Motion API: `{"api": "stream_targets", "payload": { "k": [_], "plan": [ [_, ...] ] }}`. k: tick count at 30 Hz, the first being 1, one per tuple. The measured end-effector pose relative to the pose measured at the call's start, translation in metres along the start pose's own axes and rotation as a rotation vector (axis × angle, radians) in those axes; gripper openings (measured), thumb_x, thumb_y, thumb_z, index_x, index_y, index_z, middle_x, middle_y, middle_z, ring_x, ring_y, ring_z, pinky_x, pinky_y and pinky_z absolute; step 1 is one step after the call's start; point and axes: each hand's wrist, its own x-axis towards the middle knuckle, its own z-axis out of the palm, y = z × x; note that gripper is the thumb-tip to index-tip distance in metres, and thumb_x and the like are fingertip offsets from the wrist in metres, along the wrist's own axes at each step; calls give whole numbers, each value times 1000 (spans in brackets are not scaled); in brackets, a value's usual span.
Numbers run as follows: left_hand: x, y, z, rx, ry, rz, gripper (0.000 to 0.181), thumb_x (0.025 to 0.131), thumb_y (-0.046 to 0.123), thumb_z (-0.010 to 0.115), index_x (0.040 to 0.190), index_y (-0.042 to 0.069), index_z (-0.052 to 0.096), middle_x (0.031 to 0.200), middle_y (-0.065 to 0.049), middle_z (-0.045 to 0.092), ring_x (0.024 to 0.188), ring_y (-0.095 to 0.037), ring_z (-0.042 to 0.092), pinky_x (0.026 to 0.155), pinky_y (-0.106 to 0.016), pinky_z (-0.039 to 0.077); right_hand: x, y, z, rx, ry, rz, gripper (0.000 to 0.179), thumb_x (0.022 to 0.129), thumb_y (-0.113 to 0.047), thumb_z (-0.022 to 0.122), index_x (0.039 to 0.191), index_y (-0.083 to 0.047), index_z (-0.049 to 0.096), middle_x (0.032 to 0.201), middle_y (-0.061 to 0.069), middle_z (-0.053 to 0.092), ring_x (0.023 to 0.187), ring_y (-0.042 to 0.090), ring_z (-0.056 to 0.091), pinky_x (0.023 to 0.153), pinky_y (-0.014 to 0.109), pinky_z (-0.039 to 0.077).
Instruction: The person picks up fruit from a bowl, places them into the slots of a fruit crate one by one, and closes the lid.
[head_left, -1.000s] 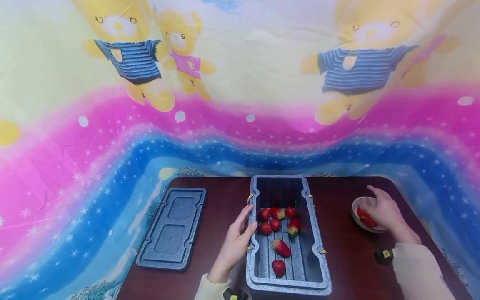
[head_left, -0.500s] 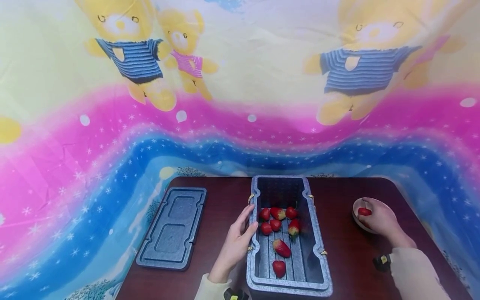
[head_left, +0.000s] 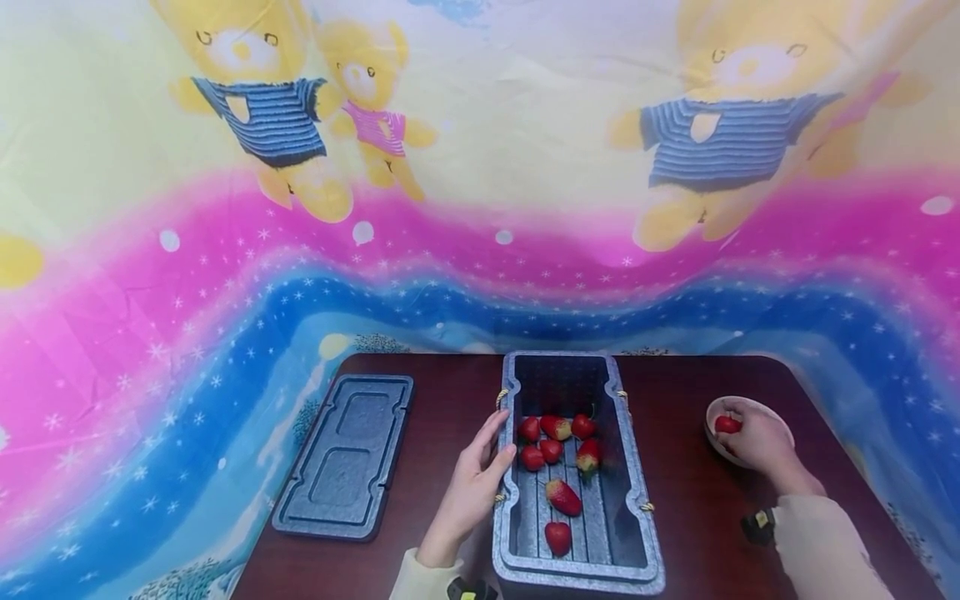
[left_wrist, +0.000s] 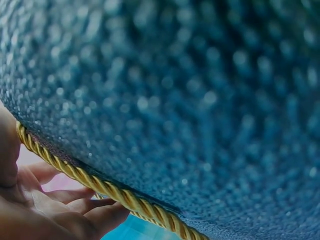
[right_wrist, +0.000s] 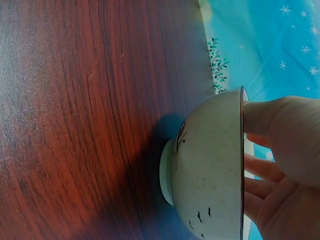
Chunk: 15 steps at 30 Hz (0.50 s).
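Note:
A long grey-blue box (head_left: pixel 577 573), without a lid, holds several red cherries (head_left: pixel 557 538) and strawberries (head_left: pixel 562 497) on its slatted floor. My left hand (head_left: pixel 467 490) lies against its left wall, thumb at the rim. In the left wrist view its fingers (left_wrist: pixel 107 217) stretch beside a twisted gold cord (left_wrist: pixel 127 197) on the box's side. To the right, my right hand (head_left: pixel 765 442) reaches into a white bowl (head_left: pixel 712 446) and pinches a red cherry (head_left: pixel 726 424) there. From the side, the right wrist view shows the bowl's outer wall (right_wrist: pixel 212 155), which hides the fingertips.
A matching grey lid (head_left: pixel 341 467) lies flat on the dark red-brown table (head_left: pixel 442 400), left of the box. Behind the table hangs a colourful cloth (head_left: pixel 487 275) with printed bears. The bowl stands near the table's right edge.
My right hand has lowered into the bowl, and its thumb and fingers have closed around a cherry. The left hand keeps its place at the box.

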Motion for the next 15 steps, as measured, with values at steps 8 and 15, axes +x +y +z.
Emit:
{"api": "stream_targets", "payload": {
  "k": [8, 15],
  "plan": [
    [1, -1, 0, 12, -1, 11, 53, 106, 19, 54, 155, 9, 39, 165, -18, 22, 150, -31, 23, 117, -40, 27, 2, 4, 6, -2, -3, -14, 33, 75, -7, 75, 103, 6, 65, 68, 6, 66, 63, 27, 57, 63, 49, 47],
    [0, -1, 0, -12, 3, -7, 53, 105, 19, 55, 155, 11, 40, 166, -14, 22, 151, -28, 24, 118, -48, 25, 3, 3, 6, 0, -17, 3, 30, 72, -2, 72, 101, 2, 67, 75, 12, 66, 67, 30, 57, 65, 50, 48]
  ]
}}
